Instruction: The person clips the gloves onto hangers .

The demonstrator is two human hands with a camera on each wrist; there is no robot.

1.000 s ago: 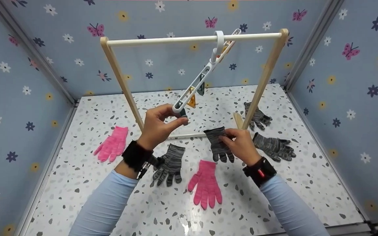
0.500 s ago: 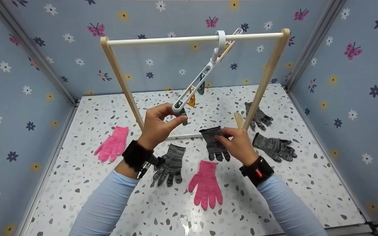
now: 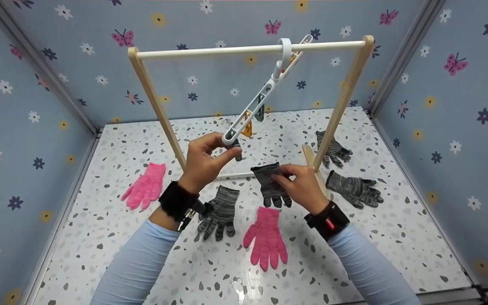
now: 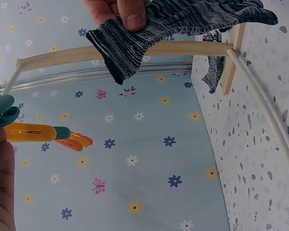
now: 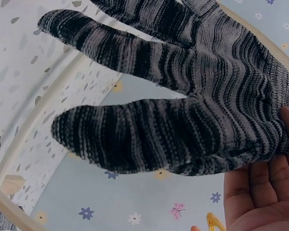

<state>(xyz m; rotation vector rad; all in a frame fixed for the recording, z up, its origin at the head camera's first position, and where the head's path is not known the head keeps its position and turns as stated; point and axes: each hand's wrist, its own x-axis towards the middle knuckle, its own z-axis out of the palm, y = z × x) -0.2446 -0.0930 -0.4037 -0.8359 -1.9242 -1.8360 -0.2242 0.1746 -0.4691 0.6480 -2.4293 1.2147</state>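
My left hand (image 3: 203, 163) pinches the dark green clip (image 3: 238, 154) at the near end of a white clip hanger (image 3: 250, 112). In the left wrist view this green clip (image 4: 1, 113) shows at the left edge; whether its mouth is parted I cannot tell. My right hand (image 3: 305, 184) pinches a black-and-grey striped knit glove (image 3: 265, 184) near its cuff. The glove hangs fingers down, to the right of the clip and apart from it. Up close in the right wrist view, the striped glove (image 5: 221, 91) covers much of the picture.
The hanger hooks over the white bar (image 3: 210, 52) of a wooden rack (image 3: 159, 108). It carries more clips, including a yellow one (image 3: 247, 128). On the speckled tabletop (image 3: 151, 262) lie pink gloves (image 3: 266, 239) (image 3: 145, 186) and striped gloves (image 3: 219, 214) (image 3: 354, 189) (image 3: 333, 149).
My right hand has moved left with the striped glove, bringing it closer to the hanger's near end. The left hand stays at the green clip.
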